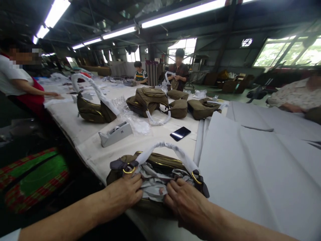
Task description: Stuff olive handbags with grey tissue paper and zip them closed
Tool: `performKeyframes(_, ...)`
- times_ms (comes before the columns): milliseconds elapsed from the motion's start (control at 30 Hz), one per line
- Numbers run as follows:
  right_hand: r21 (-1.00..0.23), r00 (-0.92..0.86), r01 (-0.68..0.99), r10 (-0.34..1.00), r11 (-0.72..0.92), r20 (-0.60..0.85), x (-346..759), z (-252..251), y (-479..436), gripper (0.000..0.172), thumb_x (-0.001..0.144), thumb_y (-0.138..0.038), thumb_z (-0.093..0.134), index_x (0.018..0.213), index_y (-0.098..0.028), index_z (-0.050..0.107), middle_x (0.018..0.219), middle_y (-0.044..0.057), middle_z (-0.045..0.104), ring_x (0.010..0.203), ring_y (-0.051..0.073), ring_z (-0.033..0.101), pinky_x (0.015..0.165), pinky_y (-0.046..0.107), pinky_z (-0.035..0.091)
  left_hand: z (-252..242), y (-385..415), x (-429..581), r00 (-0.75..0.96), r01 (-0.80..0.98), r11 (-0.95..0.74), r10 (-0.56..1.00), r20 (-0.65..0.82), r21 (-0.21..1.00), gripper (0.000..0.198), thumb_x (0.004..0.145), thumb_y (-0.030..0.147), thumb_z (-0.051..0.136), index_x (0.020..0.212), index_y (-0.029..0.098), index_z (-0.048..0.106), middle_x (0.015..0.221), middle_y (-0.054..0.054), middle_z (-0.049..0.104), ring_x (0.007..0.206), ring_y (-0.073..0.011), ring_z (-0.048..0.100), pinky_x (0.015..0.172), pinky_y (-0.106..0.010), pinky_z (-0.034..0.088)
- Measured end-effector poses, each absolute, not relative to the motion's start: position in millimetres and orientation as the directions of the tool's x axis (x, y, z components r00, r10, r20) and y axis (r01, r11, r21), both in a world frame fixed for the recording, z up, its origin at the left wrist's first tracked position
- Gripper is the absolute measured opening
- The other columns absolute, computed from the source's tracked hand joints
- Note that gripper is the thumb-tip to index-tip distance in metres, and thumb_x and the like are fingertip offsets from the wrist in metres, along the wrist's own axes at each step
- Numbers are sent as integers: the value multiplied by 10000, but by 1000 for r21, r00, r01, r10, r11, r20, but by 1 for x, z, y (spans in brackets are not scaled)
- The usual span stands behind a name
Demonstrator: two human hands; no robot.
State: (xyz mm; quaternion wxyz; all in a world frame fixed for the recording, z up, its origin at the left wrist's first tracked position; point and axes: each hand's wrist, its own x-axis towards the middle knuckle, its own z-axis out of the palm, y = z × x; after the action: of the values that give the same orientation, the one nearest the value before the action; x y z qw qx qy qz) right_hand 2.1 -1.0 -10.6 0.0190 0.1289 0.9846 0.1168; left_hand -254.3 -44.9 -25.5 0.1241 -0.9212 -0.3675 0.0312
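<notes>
Resting at the tabletop's [100, 157] near edge, an olive handbag [155, 206] gapes open, filled with crumpled paper [153, 184]. The left hand [125, 190] has curled fingers at the opening's left end, the right hand [187, 201] bent fingers against the paper (whether either one grips, I cannot tell). A wrapped handle [163, 144] arches above. Toward the tabletop's left edge sits a tape dispenser [115, 134]; beyond the bag lies a phone [180, 133].
</notes>
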Motion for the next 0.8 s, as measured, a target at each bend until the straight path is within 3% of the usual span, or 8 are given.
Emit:
performKeyframes(67, 246, -949, 275, 303, 929, -83, -3, -11, 0, 572, 706, -394, 721, 1165, -101, 549, 835, 110, 648, 753, 251, 582, 754, 400, 440, -31, -38, -253, 734, 661, -720, 679, -18, -210, 90, 767, 118, 591, 706, 185, 582, 722, -31, 654, 749, -216, 603, 980, -433, 373)
performKeyframes(167, 188, -928, 334, 357, 924, -107, -17, -3, -1, 637, 688, -535, 710, 1126, -91, 580, 793, 117, 646, 700, 255, 585, 708, 401, 471, -34, -32, -255, 731, 671, -721, 682, -5, -175, 105, 769, 133, 589, 676, 182, 593, 629, -20, 622, 627, -203, 572, 930, -422, 408)
performKeyframes(300, 27, -894, 437, 432, 899, 117, -46, -16, -12, 813, 706, -691, 610, 1197, -53, 500, 1042, 202, 606, 924, 323, 573, 732, 425, 479, -31, -33, -261, 703, 709, -699, 711, 13, -97, 28, 787, 214, 644, 812, 203, 651, 779, -22, 662, 779, -203, 599, 1013, -414, 347)
performKeyframes(433, 40, -857, 501, 489, 865, 163, -58, -39, -20, 1029, 670, -734, 603, 1324, 24, 368, 1291, 334, 440, 1042, 391, 532, 754, 458, 475, -19, -41, -264, 662, 749, -662, 749, -8, 0, 316, 720, 373, 732, 981, 228, 629, 1036, -28, 655, 992, -224, 580, 1061, -403, 304)
performKeyframes(533, 74, -890, 401, 369, 913, 269, -37, -26, -20, 696, 798, -648, 533, 1165, -56, 521, 1149, 204, 569, 1008, 315, 528, 885, 466, 418, -11, -50, -265, 689, 710, -703, 680, 251, -43, 343, 760, 383, 697, 1055, 240, 596, 1135, -25, 631, 1066, -227, 539, 1044, -376, 289)
performKeyframes(633, 122, -892, 382, 331, 916, 310, -2, -2, -18, 416, 862, -565, 504, 843, -157, 582, 795, 58, 595, 770, 224, 512, 919, 458, 367, -8, -57, -267, 682, 680, -726, 575, 452, -104, 113, 888, 267, 523, 842, 207, 608, 850, 3, 650, 836, -179, 554, 946, -339, 332)
performKeyframes(733, 250, -882, 438, 360, 863, 304, 22, 4, -13, 240, 850, -390, 588, 820, -152, 593, 798, 61, 599, 798, 235, 501, 983, 468, 293, -8, -54, -272, 716, 668, -711, 533, 451, -221, 237, 914, 153, 392, 837, 183, 614, 796, -18, 640, 789, -184, 551, 887, -335, 361)
performKeyframes(800, 324, -891, 436, 351, 839, 288, 26, 0, -10, 125, 813, -259, 622, 839, -137, 603, 841, 79, 612, 831, 246, 502, 917, 428, 340, -10, -48, -275, 730, 672, -681, 545, 412, -291, 238, 887, 90, 390, 914, 163, 615, 859, -45, 650, 851, -195, 567, 867, -326, 388)
